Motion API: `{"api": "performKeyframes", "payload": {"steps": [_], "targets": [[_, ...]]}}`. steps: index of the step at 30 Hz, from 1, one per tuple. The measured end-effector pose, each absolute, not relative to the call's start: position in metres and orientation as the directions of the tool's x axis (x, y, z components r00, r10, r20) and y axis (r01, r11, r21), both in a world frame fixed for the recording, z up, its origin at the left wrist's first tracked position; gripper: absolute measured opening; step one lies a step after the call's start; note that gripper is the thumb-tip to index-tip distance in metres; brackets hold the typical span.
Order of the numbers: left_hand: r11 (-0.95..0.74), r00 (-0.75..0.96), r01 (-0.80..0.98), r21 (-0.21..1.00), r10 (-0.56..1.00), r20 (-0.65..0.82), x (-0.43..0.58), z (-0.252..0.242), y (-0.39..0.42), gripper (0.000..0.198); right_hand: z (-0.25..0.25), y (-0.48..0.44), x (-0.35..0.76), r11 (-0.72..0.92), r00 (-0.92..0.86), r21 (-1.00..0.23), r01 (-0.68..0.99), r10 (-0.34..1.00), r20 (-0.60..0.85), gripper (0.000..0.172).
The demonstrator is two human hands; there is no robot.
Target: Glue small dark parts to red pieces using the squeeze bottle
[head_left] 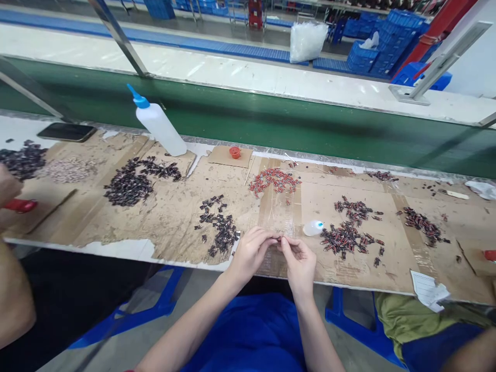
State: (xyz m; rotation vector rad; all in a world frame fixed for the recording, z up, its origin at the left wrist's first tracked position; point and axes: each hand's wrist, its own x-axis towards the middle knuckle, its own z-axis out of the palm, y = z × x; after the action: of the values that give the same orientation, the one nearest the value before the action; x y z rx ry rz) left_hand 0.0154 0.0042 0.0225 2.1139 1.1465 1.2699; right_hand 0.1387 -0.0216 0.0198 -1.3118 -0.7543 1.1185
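My left hand and my right hand meet over the front of the cardboard-covered table. Between their pinched fingertips is a small dark part, mostly hidden, so its exact kind does not show. Left of my hands lies a loose pile of small black parts. Beyond them is a scatter of small red parts. A little white bottle with a blue tip lies by my right hand, beside a pile of black-and-red parts.
A tall white squeeze bottle and a red cap-like cup stand at the back. Farther left are a larger black pile and a phone. People sit on both sides; a co-worker's hand shows at left.
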Motion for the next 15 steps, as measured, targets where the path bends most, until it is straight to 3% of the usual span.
{"api": "performKeyframes", "payload": {"steps": [8, 15], "targets": [[-0.655, 0.297, 0.347, 0.671, 0.755, 0.584, 0.016, 0.037, 0.007, 0.016, 0.021, -0.026, 0.138, 0.013, 0.483, -0.977, -0.211, 0.871, -0.093, 0.021], [-0.658, 0.259, 0.322, 0.680, 0.752, 0.606, 0.017, 0.037, 0.005, 0.014, 0.021, -0.025, 0.144, 0.080, 0.420, -0.986, -0.144, 0.908, 0.012, 0.014]]}}
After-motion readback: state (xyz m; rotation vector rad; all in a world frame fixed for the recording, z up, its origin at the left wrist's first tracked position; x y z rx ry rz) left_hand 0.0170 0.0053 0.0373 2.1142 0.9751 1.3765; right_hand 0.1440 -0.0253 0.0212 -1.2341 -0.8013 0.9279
